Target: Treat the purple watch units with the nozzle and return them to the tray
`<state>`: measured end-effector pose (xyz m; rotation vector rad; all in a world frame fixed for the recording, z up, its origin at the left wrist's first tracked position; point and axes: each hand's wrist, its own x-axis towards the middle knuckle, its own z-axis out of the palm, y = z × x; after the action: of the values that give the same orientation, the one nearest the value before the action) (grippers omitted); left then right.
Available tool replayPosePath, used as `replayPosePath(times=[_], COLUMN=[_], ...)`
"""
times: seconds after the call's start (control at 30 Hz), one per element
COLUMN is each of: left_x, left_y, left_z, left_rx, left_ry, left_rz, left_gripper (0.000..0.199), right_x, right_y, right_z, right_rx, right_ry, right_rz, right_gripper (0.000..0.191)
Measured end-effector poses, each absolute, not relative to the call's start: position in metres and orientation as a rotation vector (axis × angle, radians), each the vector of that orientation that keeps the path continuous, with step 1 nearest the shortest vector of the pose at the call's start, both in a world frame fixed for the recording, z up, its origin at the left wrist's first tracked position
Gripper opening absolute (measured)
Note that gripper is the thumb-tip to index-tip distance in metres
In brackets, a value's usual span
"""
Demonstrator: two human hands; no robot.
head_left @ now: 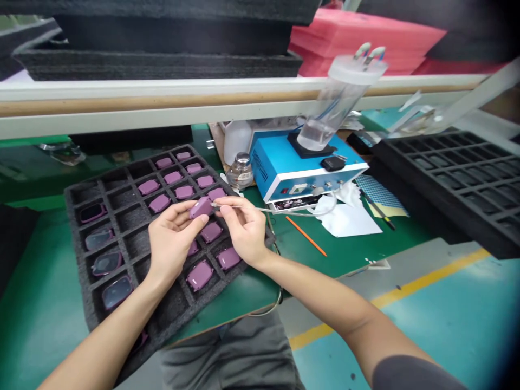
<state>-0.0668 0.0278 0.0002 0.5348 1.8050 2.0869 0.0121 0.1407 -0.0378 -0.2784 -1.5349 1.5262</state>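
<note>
While left hand (173,235) gripped purple casing (200,207), right hand (247,230) pinched cord (284,211) at its edge, seemingly working there; steadiness seemed needed next.

A green-topped workbench (252,292) stands below a white-edged shelf (122,123) whose wood-coloured strip (162,102) runs left to right across the far side, while at right a glossy teal floor (459,319) carries a yellow stripe (430,278) bordering a grey band (410,265).
</note>
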Motion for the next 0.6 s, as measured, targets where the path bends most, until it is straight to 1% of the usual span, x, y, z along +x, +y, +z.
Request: replayPosePath(times=[0.6], left_x=[-0.0677], left_y=[0.028], left_z=[0.0027], left_rx=[0.517], left_ry=[1.811], left_rz=[2.08], left_gripper=[0.045], right_x=[0.0105], right_y=[0.1408], right_z=[-0.0374], right_rx=[-0.279], right_ry=[-1.53], right_rz=[1.546], right_gripper=[0.02])
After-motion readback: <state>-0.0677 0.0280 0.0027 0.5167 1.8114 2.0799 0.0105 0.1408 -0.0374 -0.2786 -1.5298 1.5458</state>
